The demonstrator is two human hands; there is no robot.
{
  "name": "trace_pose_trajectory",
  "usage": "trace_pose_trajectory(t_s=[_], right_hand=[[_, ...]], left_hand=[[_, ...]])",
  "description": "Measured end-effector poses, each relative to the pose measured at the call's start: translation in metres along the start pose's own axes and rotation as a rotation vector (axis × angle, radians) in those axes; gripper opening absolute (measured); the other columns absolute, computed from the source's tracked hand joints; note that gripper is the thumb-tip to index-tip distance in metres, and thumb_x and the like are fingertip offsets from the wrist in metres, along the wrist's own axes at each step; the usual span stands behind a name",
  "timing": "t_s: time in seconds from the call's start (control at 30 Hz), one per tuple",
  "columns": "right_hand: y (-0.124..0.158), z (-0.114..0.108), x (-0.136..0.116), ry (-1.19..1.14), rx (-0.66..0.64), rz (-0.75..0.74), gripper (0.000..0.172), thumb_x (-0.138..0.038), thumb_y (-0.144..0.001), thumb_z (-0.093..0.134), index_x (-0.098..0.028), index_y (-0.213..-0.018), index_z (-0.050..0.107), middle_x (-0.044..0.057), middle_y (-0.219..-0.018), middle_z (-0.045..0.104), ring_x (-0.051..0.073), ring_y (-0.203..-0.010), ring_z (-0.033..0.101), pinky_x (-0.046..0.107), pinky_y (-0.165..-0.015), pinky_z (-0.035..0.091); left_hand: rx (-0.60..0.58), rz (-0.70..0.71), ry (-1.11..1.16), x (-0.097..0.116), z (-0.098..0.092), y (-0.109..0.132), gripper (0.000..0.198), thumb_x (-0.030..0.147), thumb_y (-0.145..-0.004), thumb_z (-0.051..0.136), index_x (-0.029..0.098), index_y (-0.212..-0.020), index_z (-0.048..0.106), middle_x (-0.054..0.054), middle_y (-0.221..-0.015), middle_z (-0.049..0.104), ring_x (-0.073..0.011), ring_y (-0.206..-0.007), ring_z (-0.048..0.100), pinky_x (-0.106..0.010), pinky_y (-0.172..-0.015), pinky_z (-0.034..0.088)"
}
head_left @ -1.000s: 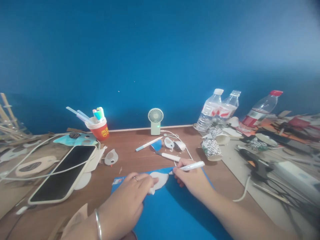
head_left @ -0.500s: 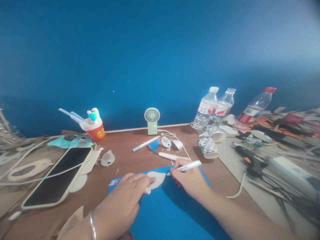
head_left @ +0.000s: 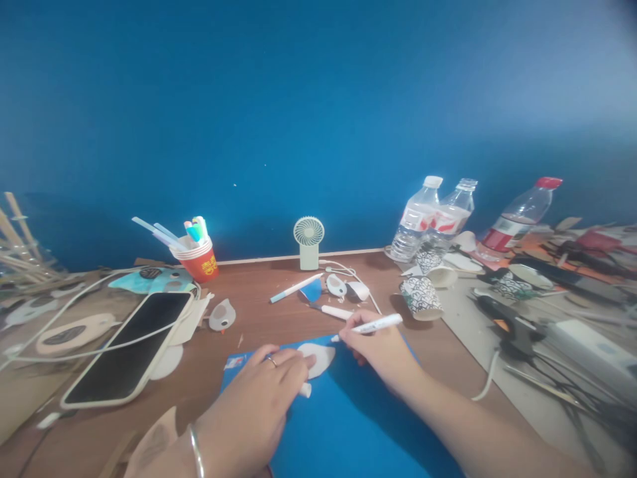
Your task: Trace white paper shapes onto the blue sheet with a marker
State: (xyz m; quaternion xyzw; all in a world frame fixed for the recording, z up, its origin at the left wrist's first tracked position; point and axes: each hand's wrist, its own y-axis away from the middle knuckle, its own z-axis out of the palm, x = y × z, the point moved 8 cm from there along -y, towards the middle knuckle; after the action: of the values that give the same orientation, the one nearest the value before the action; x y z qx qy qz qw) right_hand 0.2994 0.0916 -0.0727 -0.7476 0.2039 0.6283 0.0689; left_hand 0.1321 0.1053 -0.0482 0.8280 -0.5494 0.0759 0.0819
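Slippage risk

I watched the blue sheet (head_left: 348,425) lie near centre. The left hand (head_left: 259,411), fingers together, pressed the white cutout (head_left: 323,355) at the sheet's far edge; the right hand (head_left: 378,345) pinched a marker (head_left: 371,325) just beside it. Slack pressure could let the cutout skid, smearing ink.

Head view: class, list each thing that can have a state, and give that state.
Phone: face up, screen dark.
Red cup: upright, holding pens.
Patterned cup: lying on its side.
Red-capped bottle: capped.
White pen: gripped by right hand.
White cutout: pressed flat by left hand.
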Motion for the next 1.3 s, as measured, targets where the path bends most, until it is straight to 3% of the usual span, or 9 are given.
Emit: trace_pose_trajectory(t_s=[0.27,0.6,0.9,1.3], right_hand=[[-0.013,0.003,-0.001,0.101,0.02,0.01,0.024,-0.037,-0.07,0.056,-0.014,-0.061,0.055,0.0,-0.049,0.056,0.011,-0.038,0.051,0.02,-0.036,0.041],[-0.011,0.003,0.003,0.145,0.027,0.025,0.021,-0.035,-0.071,0.054,-0.015,-0.064,0.055,0.0,-0.05,0.057,0.011,-0.04,0.052,0.02,-0.037,0.043],[-0.009,-0.007,0.008,0.112,0.115,0.059,0.015,-0.03,-0.072,0.049,-0.017,-0.067,0.052,-0.002,-0.049,0.053,0.011,-0.038,0.049,0.019,-0.034,0.04],[-0.006,-0.01,0.012,0.117,0.115,0.011,0.02,-0.036,-0.073,0.049,-0.017,-0.069,0.055,-0.001,-0.05,0.054,0.012,-0.039,0.051,0.022,-0.037,0.041]], left_hand=[[-0.014,0.006,-0.006,0.008,-0.005,-0.001,0.064,-0.001,-0.065,0.034,0.021,-0.125,0.035,-0.006,-0.12,0.048,-0.0204,-0.108,0.042,-0.042,-0.096,0.028],[0.005,-0.002,0.013,0.009,-0.005,-0.001,0.06,0.0,-0.067,0.035,0.018,-0.124,0.036,-0.007,-0.118,0.049,-0.0222,-0.106,0.043,-0.043,-0.093,0.03],[0.013,-0.005,0.004,0.004,-0.001,0.002,0.068,-0.002,-0.065,0.035,0.024,-0.127,0.03,-0.003,-0.121,0.046,-0.02,-0.109,0.04,-0.04,-0.095,0.029],[0.005,0.019,0.001,0.008,-0.005,0.001,0.062,-0.002,-0.066,0.034,0.02,-0.125,0.035,-0.005,-0.119,0.048,-0.0201,-0.108,0.04,-0.039,-0.096,0.027]])
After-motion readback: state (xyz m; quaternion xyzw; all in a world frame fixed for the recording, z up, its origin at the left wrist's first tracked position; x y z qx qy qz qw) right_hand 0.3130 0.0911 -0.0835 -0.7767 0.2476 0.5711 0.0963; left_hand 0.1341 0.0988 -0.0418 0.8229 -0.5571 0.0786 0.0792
